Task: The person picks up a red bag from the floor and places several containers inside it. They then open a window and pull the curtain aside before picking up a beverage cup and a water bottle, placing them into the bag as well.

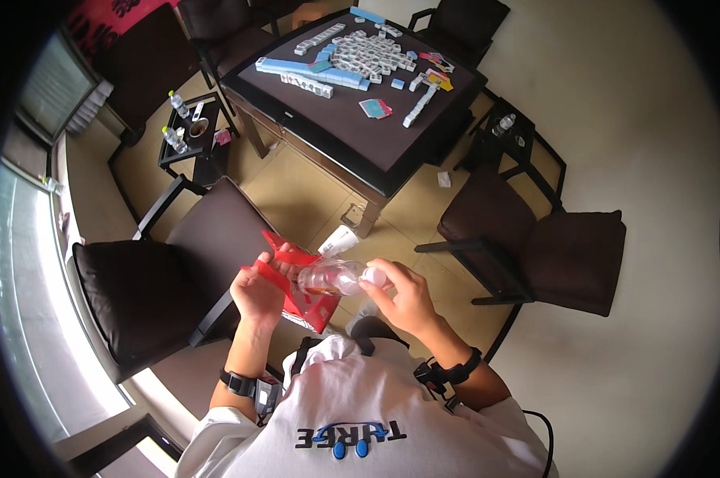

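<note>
My right hand (409,297) grips a clear plastic bottle (329,278) by its white cap (374,276). The bottle lies tilted on its side, its base towards my other hand and over the mouth of a red bag (318,315). A little brownish liquid shows along its lower side. With my left hand (258,294) I hold the bag by its red straps, fingers spread around the opening. A white paper cup (338,241) with printing shows at the bag's far edge; whether it is inside cannot be made out. The bag's contents are mostly hidden.
A mahjong table (336,128) bears scattered tiles (375,55) and playing cards (375,109). Dark padded chairs stand left (216,227) and right (485,209). Bottles and a bowl (198,127) occupy the left side table (168,160); another bottle (505,123) stands right. Paper (444,179) litters the floor.
</note>
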`<state>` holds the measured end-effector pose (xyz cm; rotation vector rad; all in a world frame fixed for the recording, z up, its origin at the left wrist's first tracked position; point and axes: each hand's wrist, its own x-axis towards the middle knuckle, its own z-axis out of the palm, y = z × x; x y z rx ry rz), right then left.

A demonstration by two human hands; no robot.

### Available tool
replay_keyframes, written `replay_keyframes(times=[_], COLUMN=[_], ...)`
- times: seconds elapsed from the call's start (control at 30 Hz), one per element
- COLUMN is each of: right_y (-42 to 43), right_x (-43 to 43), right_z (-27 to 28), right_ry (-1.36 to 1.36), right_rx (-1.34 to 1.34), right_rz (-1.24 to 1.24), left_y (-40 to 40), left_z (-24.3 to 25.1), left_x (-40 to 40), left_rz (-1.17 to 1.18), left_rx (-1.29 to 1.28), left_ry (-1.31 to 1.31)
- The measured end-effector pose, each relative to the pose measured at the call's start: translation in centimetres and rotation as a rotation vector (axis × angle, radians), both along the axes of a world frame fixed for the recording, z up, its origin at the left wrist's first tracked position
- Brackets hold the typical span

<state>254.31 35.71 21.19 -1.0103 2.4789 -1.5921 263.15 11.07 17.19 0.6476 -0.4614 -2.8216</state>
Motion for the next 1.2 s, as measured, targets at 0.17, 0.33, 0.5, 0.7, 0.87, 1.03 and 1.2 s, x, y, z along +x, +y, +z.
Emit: replay_keyframes(times=[0.17, 0.33, 0.5, 0.7, 0.87, 1.03, 1.2], right_y=[2.2, 1.8, 0.0, -1.3, 2.5, 6.3, 4.7], right_x=[-2.2, -5.6, -8.3, -10.0, -10.3, -8.3, -6.5], right_z=[-4.4, -6.3, -8.8, -11.2, -13.6, -15.3, -13.7], right_ry=[0.061, 0.058, -0.014, 0.043, -0.265, -0.459, -0.87], right_rx=[0.158, 0.182, 0.163, 0.257, 0.28, 0.406, 0.305], right_rz=[-0.041, -0.175, -0.222, -0.341, -0.361, -0.416, -0.457], left_y=[1.9, 4.9, 5.9, 5.8, 5.8, 6.7, 7.4], left_z=[0.4, 0.0, -1.2, -3.7, -6.0, -7.4, -7.3], left_x=[-3.1, -7.8, -11.6, -15.3, -18.7, -19.9, -20.9], left_rz=[-0.079, -0.124, -0.144, -0.321, -0.512, -0.658, -0.94], left_rx=[-0.016, -0.075, -0.047, 0.075, 0.154, 0.164, 0.15], left_ry=[-0.03, -0.027, -0.026, -0.067, -0.071, -0.064, -0.061])
